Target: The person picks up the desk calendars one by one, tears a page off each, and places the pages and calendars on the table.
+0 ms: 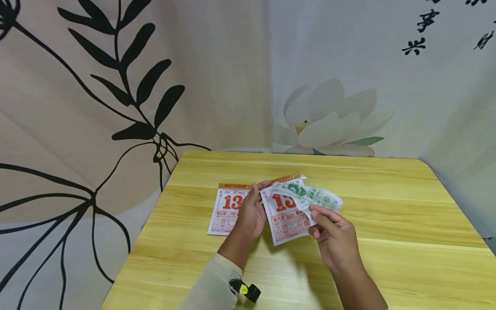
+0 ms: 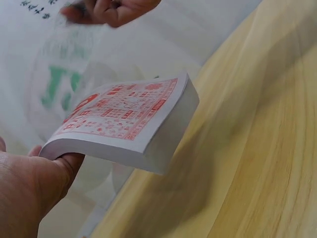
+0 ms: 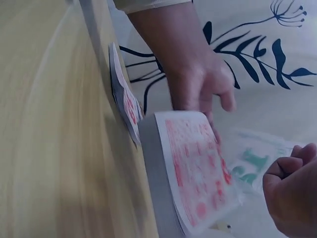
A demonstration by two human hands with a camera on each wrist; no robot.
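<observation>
My left hand [image 1: 249,215] grips the calendar pad [image 1: 284,215] by its left edge, lifted off the table [image 1: 387,206]. Right hand [image 1: 333,237] pinches the green-printed sheet [image 1: 310,196] (probably half peeled; blurry). Best to clamp near the binding, pull steadily. Loose page [image 1: 224,211] lies beside.

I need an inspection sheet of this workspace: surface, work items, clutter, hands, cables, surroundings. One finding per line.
Surface: light wooden table, rounded corners.
Work items: thick tear-off calendar pad with a red 13, lifted off the table; a thin green-printed sheet raised above it; a loose red 13 page lying flat to the left.
Clutter: nothing seen.
Hands: left hand holds the pad from below at its edge; right hand pinches the green-printed sheet.
Cables: nothing seen; a small black device sits at the left sleeve.
Surroundings: wall cloth with black leaves and a pale lotus flower.
</observation>
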